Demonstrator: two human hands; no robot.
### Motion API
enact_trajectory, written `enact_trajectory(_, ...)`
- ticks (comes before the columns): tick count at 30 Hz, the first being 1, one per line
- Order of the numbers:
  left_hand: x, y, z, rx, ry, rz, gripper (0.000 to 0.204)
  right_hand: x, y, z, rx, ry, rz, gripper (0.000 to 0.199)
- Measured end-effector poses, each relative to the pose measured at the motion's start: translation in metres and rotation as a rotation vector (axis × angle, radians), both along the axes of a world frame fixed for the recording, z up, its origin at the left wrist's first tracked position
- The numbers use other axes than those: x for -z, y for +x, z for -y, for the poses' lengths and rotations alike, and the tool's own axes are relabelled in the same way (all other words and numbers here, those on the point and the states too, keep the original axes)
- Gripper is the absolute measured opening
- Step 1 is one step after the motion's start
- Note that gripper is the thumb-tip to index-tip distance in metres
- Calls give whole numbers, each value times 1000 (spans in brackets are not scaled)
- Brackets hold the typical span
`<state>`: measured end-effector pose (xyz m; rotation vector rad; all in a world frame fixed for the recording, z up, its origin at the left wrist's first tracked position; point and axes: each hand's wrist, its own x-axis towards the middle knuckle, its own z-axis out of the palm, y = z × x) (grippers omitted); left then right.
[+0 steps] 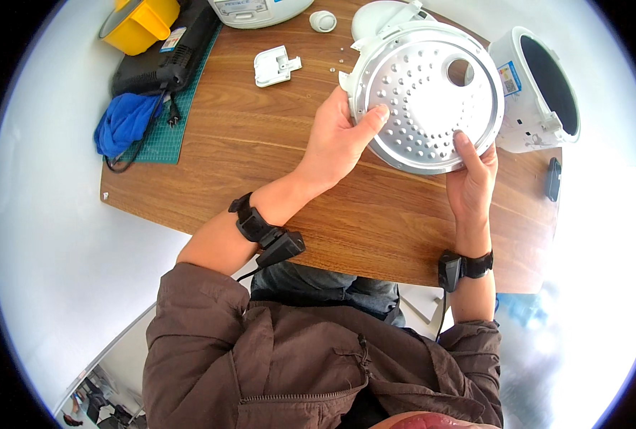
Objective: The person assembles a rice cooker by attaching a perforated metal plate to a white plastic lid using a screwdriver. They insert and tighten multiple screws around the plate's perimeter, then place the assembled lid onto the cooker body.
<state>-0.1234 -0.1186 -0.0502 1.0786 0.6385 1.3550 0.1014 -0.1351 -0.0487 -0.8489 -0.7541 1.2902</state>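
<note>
Both my hands hold up a round rice cooker lid (432, 107) above the wooden table, its silver inner plate facing me. Rows of raised dimples cover the plate, and a round hole is cut through it near the upper right. White plastic rims it, with hinge-like tabs at the upper left. My left hand (336, 139) grips the left edge, thumb pressed on the metal face and fingers hidden behind. At the lower right edge, my right hand (471, 179) is closed the same way with its thumb on the plate.
To the right leans a white rice cooker body (512, 118) with a dark interior. A white bracket-like part (273, 67), a white cap (323, 21) and tiny loose bits lie beyond my left hand. At left are a black device (146, 77), a yellow container (135, 32) and blue cloth (126, 123).
</note>
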Motion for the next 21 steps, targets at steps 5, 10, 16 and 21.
enact_trajectory(5,0,-1,0,7,-49,2,40,1,-1,-1,-12,-10,6,49)
enact_trajectory(10,5,2,-3,2,-84,55,40,0,-2,-1,3,-17,24,50)
enact_trajectory(16,6,3,-6,-74,-57,-4,48,1,-2,0,16,28,116,43)
enact_trajectory(21,5,3,-7,-160,-73,4,51,4,-1,2,9,82,221,44)
